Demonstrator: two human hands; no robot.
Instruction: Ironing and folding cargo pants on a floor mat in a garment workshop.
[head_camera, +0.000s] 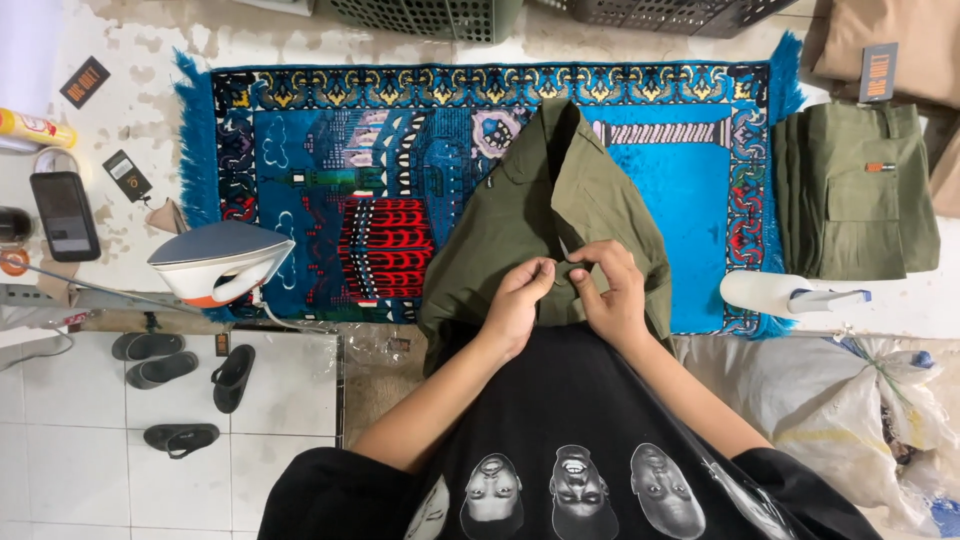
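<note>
Fingers (548, 268) of both hands pinched shut on olive garment (560, 215)

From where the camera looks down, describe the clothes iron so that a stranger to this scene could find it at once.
Start at the blue patterned rug on the work surface and go to its left edge. There the clothes iron lies tipped, grey soleplate showing. Unlike the dark phone further left, it is white, wedge-shaped, with orange trim.

Olive-green garment (560, 215); blue patterned rug (690, 170), red motif; white-orange iron (220, 262); black sandals (185, 385).
</note>
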